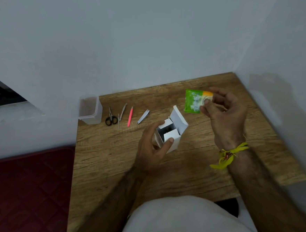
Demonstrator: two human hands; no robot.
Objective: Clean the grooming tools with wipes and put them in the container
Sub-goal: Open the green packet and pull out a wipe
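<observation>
Grooming tools (127, 116) beyond left hand (151, 148), wipe packet (194, 102) pinched in right hand (224, 111)

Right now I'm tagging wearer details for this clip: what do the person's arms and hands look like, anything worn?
Both forearms are bare, with no sleeves or gloves. The right wrist carries a knotted yellow thread band with a small red bit and loose trailing ends. The left hand and wrist show nothing worn. A ring on the right hand cannot be confirmed.
</observation>
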